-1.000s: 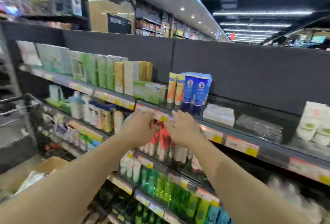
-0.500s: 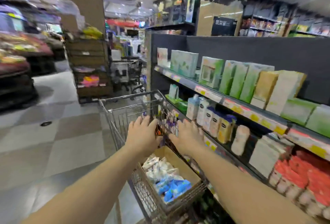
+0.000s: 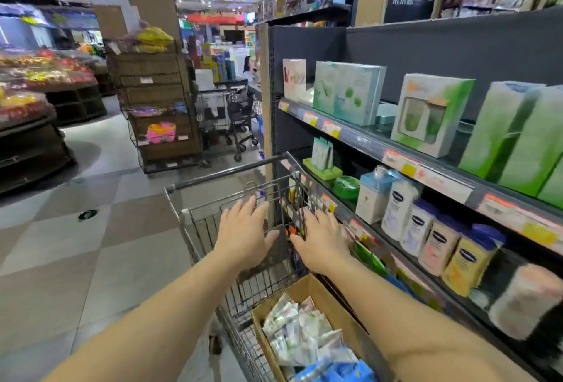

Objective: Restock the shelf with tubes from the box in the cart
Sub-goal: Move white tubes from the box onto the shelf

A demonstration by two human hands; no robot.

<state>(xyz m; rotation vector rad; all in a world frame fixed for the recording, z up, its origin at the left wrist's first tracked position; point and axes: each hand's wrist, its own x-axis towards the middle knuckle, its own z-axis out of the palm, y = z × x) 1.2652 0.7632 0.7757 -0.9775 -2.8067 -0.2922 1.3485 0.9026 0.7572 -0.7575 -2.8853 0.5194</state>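
Observation:
A cardboard box (image 3: 327,297) sits in a wire shopping cart (image 3: 213,238) and holds several white and blue tubes (image 3: 301,333). My left hand (image 3: 243,233) and my right hand (image 3: 324,240) hover above the cart's far end, fingers spread and straight, holding nothing. Both hands are beyond the box, near the cart's folding seat flap (image 3: 283,198). The shelf (image 3: 380,145) runs along the right side, right next to the cart.
Green and white boxes (image 3: 347,90) stand on the upper shelf, bottles (image 3: 426,229) on the one below. A brown wire display rack (image 3: 158,107) and another cart (image 3: 225,110) stand down the aisle. A produce stand (image 3: 33,101) is at far left; tiled floor between.
The view swung left from the shelf of tubes to the cart. Both hands left the shelf, came over the cart, and their fingers spread open.

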